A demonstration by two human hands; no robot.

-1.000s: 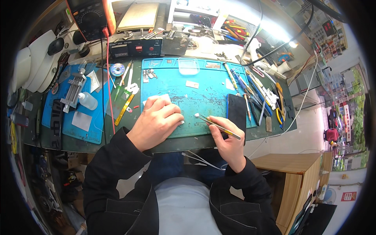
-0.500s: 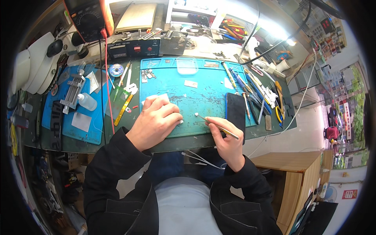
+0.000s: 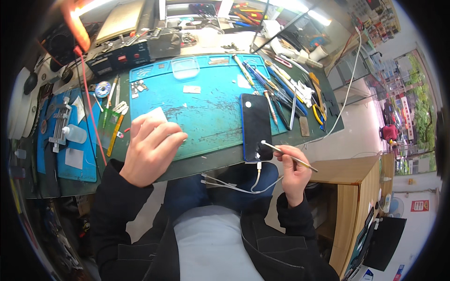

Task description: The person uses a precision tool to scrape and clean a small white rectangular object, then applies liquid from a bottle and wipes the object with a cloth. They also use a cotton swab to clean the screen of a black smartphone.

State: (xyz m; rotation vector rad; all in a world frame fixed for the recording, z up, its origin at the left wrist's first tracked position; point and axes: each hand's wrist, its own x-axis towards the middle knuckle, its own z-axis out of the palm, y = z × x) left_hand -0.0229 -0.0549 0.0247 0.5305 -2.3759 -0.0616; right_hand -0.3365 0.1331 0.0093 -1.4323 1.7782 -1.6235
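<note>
My left hand (image 3: pixel 150 145) has its fingers curled over a white square item (image 3: pixel 158 114) at the blue mat's (image 3: pixel 208 117) front left; what they grip is mostly hidden. My right hand (image 3: pixel 295 173) pinches metal tweezers (image 3: pixel 302 162), whose tips have a small white piece (image 3: pixel 263 142) at them, over the lower part of a black phone (image 3: pixel 254 119) with a blue edge. A white cable (image 3: pixel 258 175) runs from the phone's bottom end down past the bench edge. A small pale card (image 3: pixel 191 89) lies on the mat behind my hands.
Pliers and screwdrivers (image 3: pixel 290 93) crowd the mat's right side, and a clear plastic tray (image 3: pixel 185 70) sits at the back. On the left are a metal clamp (image 3: pixel 60 126), a bottle (image 3: pixel 76 134) and a solder spool (image 3: pixel 102 89). A wooden cabinet (image 3: pixel 351 196) stands at the lower right.
My right hand has moved rightward with the tweezers, bringing their tips over the phone. The view has shifted, showing more of the cable at the phone. My left hand's fingers remain curled.
</note>
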